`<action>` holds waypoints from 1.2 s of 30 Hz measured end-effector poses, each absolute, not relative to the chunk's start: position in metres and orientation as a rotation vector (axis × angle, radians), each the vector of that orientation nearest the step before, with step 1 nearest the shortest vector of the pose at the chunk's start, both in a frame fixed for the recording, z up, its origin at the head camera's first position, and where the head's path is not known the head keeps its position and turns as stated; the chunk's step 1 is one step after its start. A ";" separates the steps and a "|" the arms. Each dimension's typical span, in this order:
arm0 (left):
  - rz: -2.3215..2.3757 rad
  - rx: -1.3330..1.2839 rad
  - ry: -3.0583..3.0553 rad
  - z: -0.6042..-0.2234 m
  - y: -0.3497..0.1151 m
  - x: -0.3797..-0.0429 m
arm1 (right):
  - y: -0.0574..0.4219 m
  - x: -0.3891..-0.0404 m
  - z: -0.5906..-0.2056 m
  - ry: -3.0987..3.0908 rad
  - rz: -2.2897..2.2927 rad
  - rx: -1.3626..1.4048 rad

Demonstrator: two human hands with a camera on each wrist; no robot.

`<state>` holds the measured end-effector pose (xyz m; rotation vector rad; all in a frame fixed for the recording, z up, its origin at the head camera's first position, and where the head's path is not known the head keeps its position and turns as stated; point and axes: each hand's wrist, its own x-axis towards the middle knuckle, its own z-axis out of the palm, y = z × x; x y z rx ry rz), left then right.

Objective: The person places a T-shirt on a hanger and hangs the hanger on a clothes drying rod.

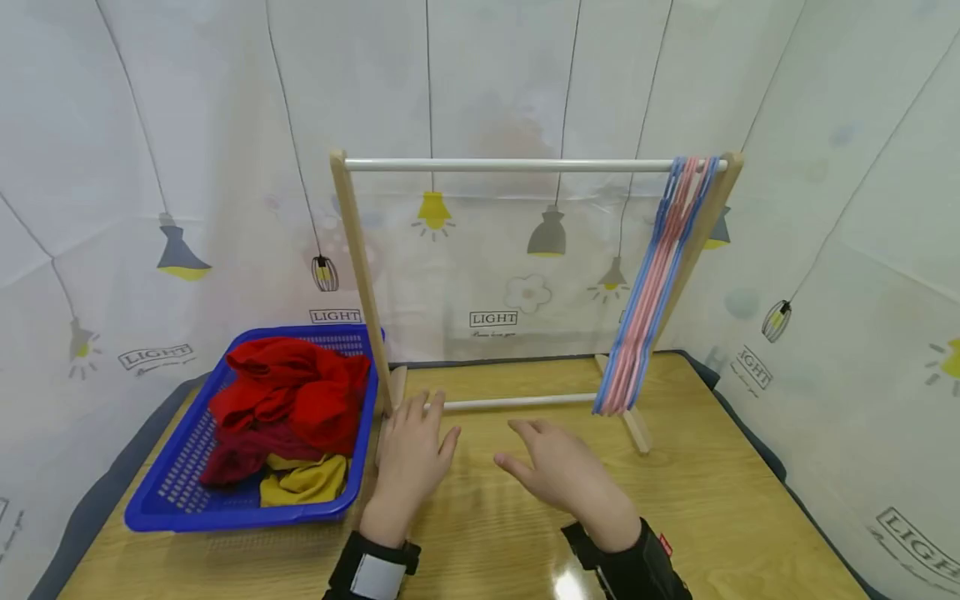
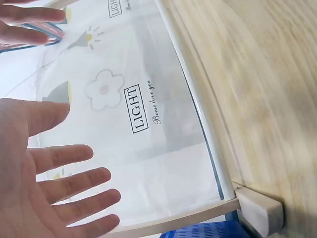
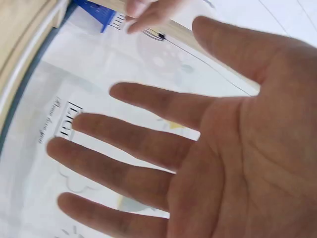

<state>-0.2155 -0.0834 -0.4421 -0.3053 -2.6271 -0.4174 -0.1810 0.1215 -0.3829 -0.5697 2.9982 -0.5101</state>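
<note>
My left hand (image 1: 411, 458) hovers in front of the rack's left side, palm turned away from my head, with nothing in its grasp. To its right, my right hand (image 1: 572, 473) is held over the table with its fingers extended, holding nothing. Both wrist views show bare palms and spread fingers. A clothes rack (image 1: 510, 165) with wooden sides and white rods stands ahead of both hands. Blue and pink hangers (image 1: 651, 292) hang bunched at the right end of its top rod. Left of the rack, a blue basket (image 1: 168, 510) holds red cloth (image 1: 292, 387), dark red cloth (image 1: 247, 454) and yellow cloth (image 1: 307, 483).
The wood-grain table (image 1: 712, 500) spreads beneath everything. A pale curtain (image 1: 495, 75) printed with lamps surrounds its back and sides. The rack's lower rod (image 1: 525, 402) runs low behind the hands, and its wooden foot (image 1: 636, 429) juts forward on the right.
</note>
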 end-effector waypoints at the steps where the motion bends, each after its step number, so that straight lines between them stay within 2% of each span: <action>1: -0.433 -0.305 -2.607 -0.443 -0.083 -0.215 | 0.123 -0.177 -0.380 2.991 -0.515 -0.572; 15: -0.407 -0.262 -2.415 -0.454 -0.080 -0.207 | 0.156 -0.126 -0.323 3.023 -0.729 -0.606; 23: -0.435 -0.255 -2.425 -0.453 -0.080 -0.206 | 0.169 -0.135 -0.302 3.623 -0.686 -0.792; 32: -0.452 -0.250 -2.414 -0.454 -0.080 -0.207 | 0.185 -0.172 -0.286 3.865 -0.837 -0.311; 36: -0.452 -0.231 -2.419 -0.455 -0.081 -0.207 | 0.189 -0.184 -0.284 3.865 -0.854 -0.196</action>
